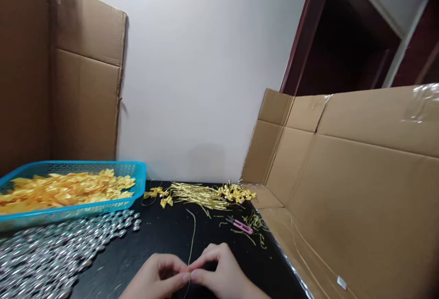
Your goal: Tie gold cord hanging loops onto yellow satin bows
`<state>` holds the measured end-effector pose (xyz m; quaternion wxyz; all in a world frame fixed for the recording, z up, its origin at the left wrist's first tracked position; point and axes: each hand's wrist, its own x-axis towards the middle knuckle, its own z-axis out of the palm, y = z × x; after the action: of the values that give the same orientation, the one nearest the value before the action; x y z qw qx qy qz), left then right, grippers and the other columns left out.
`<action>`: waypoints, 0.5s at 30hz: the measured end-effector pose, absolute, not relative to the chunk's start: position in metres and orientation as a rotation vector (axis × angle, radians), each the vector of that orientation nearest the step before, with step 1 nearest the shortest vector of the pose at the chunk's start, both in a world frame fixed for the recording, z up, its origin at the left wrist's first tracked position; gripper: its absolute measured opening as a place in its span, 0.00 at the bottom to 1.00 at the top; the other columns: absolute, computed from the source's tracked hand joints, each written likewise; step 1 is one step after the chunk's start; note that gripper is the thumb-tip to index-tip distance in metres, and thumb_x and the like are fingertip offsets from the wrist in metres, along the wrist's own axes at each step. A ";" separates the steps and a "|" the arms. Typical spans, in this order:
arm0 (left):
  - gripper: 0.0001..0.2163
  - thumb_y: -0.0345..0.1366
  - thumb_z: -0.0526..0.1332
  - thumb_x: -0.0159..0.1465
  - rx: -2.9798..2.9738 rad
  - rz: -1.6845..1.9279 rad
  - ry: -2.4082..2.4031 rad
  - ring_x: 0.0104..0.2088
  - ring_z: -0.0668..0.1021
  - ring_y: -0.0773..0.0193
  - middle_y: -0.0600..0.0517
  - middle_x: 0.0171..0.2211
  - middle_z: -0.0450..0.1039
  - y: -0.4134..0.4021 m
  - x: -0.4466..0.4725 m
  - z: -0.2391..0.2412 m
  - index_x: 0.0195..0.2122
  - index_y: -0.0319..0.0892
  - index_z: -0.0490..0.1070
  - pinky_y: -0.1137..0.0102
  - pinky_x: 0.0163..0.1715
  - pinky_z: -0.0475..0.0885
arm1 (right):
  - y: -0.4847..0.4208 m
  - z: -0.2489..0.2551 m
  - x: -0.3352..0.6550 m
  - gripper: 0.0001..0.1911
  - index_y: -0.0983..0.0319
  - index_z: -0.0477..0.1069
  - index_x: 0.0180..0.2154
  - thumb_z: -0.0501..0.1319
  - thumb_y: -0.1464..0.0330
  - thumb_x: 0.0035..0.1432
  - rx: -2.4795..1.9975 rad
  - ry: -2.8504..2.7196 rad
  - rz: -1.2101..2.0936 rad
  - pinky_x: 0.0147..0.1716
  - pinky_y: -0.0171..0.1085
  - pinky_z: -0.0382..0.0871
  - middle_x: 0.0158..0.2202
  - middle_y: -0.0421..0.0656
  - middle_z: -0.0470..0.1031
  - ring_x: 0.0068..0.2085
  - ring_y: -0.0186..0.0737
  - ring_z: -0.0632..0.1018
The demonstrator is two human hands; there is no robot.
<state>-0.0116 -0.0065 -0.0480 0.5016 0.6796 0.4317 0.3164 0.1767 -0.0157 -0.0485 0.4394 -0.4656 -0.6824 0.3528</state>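
Head view, left hand [158, 272], right hand [222, 269], both pinching thin cord [193, 237]

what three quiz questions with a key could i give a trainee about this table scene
1. True or false: the pink-handled metal snips lie on the black tabletop.
2. Relative to the blue rectangular plastic basket, the shiny oval silver beads lie: (a) inside it, (b) on its near side, (c) behind it.
3. What do the left hand and right hand both pinch?

Key: 1. True. 2. b. 3. A thin gold-green cord.
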 end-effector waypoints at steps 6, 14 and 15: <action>0.15 0.46 0.65 0.52 1.558 0.761 1.043 0.24 0.67 0.67 0.53 0.22 0.72 -0.018 -0.012 -0.029 0.28 0.37 0.78 0.74 0.25 0.60 | -0.023 -0.028 0.179 0.05 0.61 0.82 0.29 0.69 0.69 0.46 -1.137 -1.850 0.928 0.34 0.37 0.65 0.25 0.44 0.78 0.31 0.40 0.75; 0.14 0.45 0.66 0.53 1.570 0.730 1.059 0.26 0.72 0.65 0.52 0.24 0.76 -0.021 -0.013 -0.021 0.29 0.38 0.80 0.73 0.27 0.63 | -0.024 -0.020 0.183 0.06 0.61 0.82 0.33 0.67 0.70 0.50 -1.139 -1.927 0.873 0.36 0.37 0.66 0.28 0.44 0.80 0.33 0.40 0.76; 0.13 0.44 0.66 0.53 1.564 0.726 1.056 0.27 0.73 0.64 0.51 0.25 0.77 -0.022 -0.013 -0.020 0.30 0.38 0.80 0.72 0.28 0.64 | -0.025 -0.019 0.183 0.06 0.61 0.82 0.33 0.66 0.70 0.50 -1.146 -1.934 0.871 0.36 0.36 0.67 0.28 0.44 0.80 0.33 0.40 0.76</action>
<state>-0.0125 -0.0215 -0.0201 0.5311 0.6555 0.4424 0.3043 0.1834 -0.0245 -0.0195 0.3571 -0.4441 -0.7492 0.3375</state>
